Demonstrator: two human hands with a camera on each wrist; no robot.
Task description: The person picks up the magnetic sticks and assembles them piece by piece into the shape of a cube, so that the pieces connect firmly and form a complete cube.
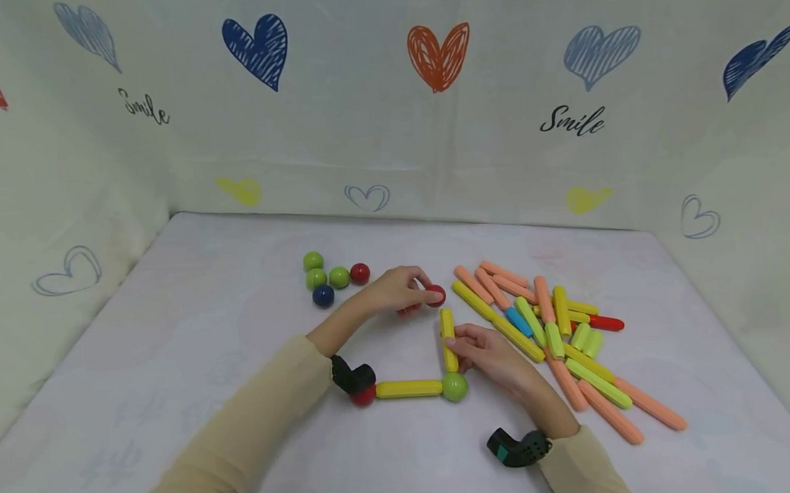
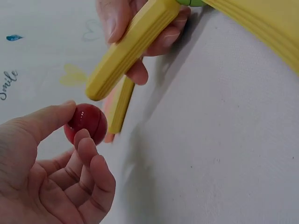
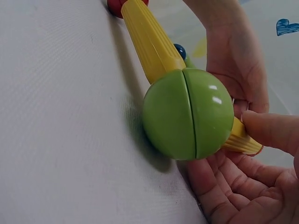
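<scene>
My left hand (image 1: 399, 290) pinches a red ball (image 2: 88, 125) between thumb and fingertips, just off the free end of a yellow rod (image 1: 448, 339). That rod is gripped by my right hand (image 1: 493, 355), thumb on one side and fingers on the other. Its near end meets a green ball (image 3: 188, 114). From the green ball a second yellow rod (image 1: 409, 389) runs left to another red ball (image 1: 364, 394), partly covered by the left wrist camera. Together the rods and balls form an L shape on the table.
Behind my left hand lie several loose balls, among them a dark blue ball (image 1: 323, 296) and a red ball (image 1: 360, 274). A pile of orange, yellow, green, blue and red rods, including a long orange rod (image 1: 611, 411), spreads out on the right. A printed cloth wall (image 1: 365, 131) borders the table.
</scene>
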